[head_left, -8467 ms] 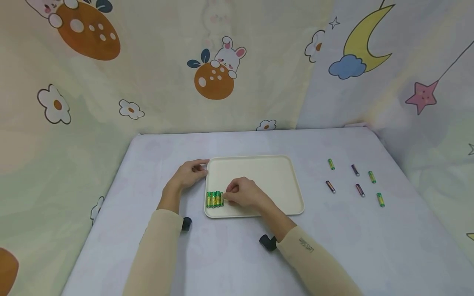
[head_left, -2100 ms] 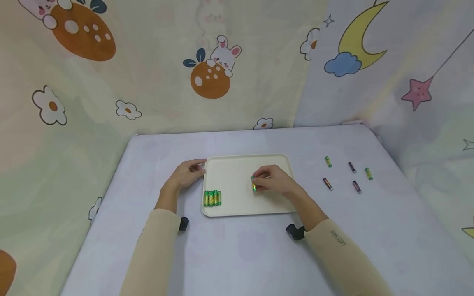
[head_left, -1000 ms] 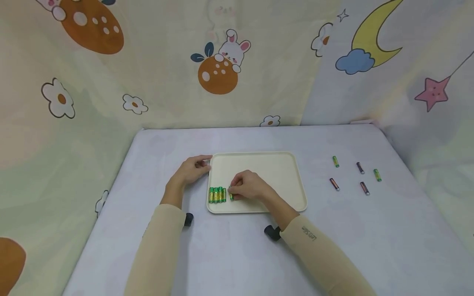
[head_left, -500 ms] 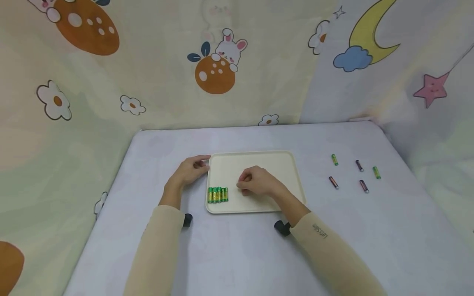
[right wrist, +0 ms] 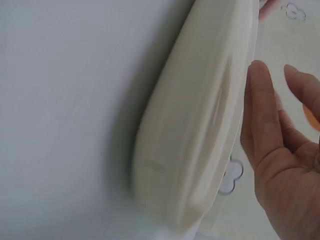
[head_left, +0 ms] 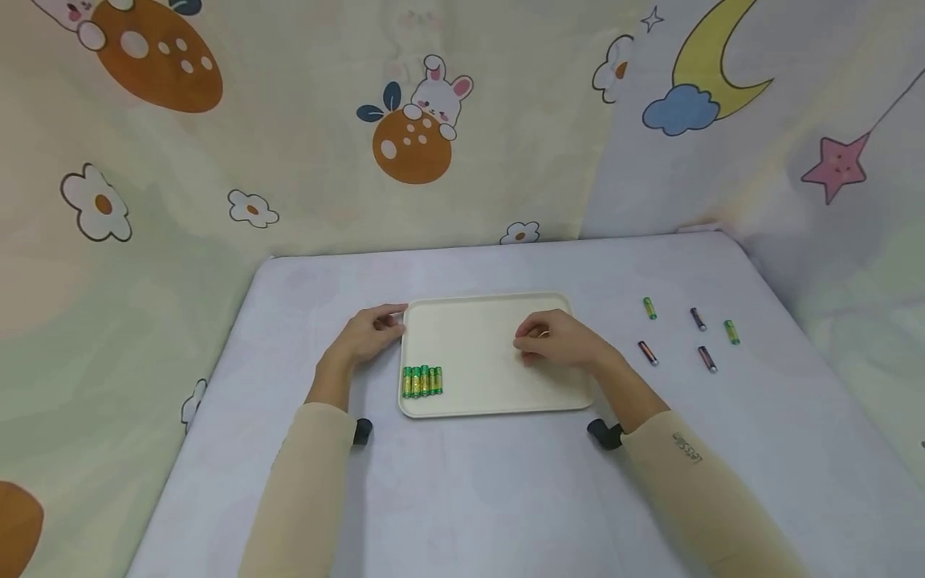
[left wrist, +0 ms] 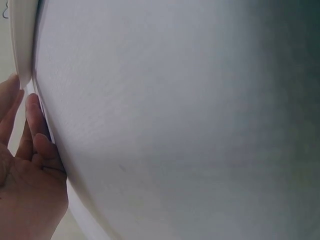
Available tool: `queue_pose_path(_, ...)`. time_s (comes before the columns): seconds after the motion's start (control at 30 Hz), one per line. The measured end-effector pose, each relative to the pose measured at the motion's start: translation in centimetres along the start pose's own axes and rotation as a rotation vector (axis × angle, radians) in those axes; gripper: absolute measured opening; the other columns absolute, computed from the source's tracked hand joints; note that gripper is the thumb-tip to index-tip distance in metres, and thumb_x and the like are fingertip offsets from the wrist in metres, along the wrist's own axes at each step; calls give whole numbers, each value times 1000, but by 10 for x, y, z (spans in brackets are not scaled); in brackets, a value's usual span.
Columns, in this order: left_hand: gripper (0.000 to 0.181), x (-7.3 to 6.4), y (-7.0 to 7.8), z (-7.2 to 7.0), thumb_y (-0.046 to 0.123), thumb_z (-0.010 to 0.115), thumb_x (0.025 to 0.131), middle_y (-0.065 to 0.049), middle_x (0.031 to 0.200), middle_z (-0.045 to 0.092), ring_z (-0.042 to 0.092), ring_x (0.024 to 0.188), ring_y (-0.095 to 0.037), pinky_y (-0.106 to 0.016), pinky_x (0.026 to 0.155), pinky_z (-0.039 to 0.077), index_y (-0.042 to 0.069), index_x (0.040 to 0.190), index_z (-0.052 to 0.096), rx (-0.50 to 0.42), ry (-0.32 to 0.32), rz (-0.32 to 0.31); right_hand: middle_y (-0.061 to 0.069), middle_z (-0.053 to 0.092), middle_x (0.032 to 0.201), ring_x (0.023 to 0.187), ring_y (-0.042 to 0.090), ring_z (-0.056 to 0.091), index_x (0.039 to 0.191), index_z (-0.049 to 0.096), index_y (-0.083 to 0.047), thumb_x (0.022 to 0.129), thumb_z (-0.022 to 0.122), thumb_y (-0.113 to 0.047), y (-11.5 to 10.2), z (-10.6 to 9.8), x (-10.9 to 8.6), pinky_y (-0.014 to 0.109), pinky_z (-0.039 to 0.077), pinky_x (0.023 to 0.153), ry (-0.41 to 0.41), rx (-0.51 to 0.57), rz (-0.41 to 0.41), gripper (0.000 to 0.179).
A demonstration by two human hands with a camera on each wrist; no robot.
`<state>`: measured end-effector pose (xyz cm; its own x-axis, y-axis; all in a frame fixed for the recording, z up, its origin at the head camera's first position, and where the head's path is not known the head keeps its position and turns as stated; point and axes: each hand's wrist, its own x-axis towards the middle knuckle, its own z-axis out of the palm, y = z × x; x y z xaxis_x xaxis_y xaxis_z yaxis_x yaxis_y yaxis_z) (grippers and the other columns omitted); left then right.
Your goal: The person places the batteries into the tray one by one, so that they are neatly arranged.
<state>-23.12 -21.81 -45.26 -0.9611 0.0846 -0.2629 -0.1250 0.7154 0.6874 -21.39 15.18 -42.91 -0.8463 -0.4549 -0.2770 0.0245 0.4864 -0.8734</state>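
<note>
Tray (head_left: 470, 329): five batteries (head_left: 425, 381); table (head_left: 470, 490): five; left fingers (left wrist: 35, 115) loose against tray, right fingers (right wrist: 262, 102) loose

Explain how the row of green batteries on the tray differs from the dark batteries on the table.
The green row is green and yellow; the dark batteries are darker, each with a pale end. The green row has five batteries side by side; the dark batteries, three, lie apart. Both are cylinders lying down.

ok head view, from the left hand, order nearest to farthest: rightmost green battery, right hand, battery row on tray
1. battery row, on the tray, near left corner
2. right hand, over the tray's right half
3. rightmost green battery, right of the tray
</note>
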Motion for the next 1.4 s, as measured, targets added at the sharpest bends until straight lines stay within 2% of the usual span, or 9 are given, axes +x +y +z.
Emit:
queue_pose_path(0.27, 49, -1, -3, -6, 33, 64, 101, -7, 125, 60, 54, 113, -26, -43, 96, 45, 26, 149, 56, 11, 4, -1, 20, 65, 111, 102, 31, 73, 120, 63, 1, 101, 67, -21, 7, -40, -16, 39, 57, 93, 63, -22, -6, 30)
queue_pose_path(0.6, 50, 0, -8, -6, 32, 65, 101, -8, 126, 60, 54, 111, -26, -39, 92, 46, 26, 150, 54, -12, 4, -21, 19, 64, 116, 106, 29, 71, 127, 61, 0, 103, 64, -25, 15, -73, -34, 39, 57, 92, 172, -128, 27, 35)
queue_pose_path(0.9, 49, 1, -10, -6, 31, 64, 101, -8, 125, 61, 55, 111, -27, -42, 94, 46, 23, 149, 56, 1, 4, 19, 20, 63, 120, 109, 28, 71, 129, 59, 3, 104, 62, -33, 30, -103, -50, 34, 56, 93, 222, -163, 45, 44)
queue_pose_path(1.03, 49, 1, -10, -4, 30, 64, 101, -9, 125, 61, 55, 111, -26, -41, 94, 45, 22, 149, 56, 3, -13, 32, 20, 63, 122, 109, 30, 70, 132, 56, 1, 104, 60, -39, 36, -116, -55, 39, 55, 95, 270, -191, 67, 49)
queue_pose_path(1.23, 48, 0, -7, -3, 28, 64, 102, -9, 124, 61, 55, 111, -27, -42, 95, 45, 21, 148, 56, -5, 5, 48, 21, 63, 126, 111, 35, 67, 137, 52, 1, 104, 57, -47, 40, -133, -54, 50, 52, 99, 358, -206, 89, 58)
queue_pose_path(1.4, 48, -1, -2, -3, 27, 65, 102, -9, 125, 61, 55, 111, -26, -41, 95, 45, 20, 148, 57, -22, -3, 54, 25, 63, 132, 108, 23, 71, 138, 51, 3, 104, 56, -48, 51, -147, -57, 52, 48, 102, 390, -196, 133, 62)
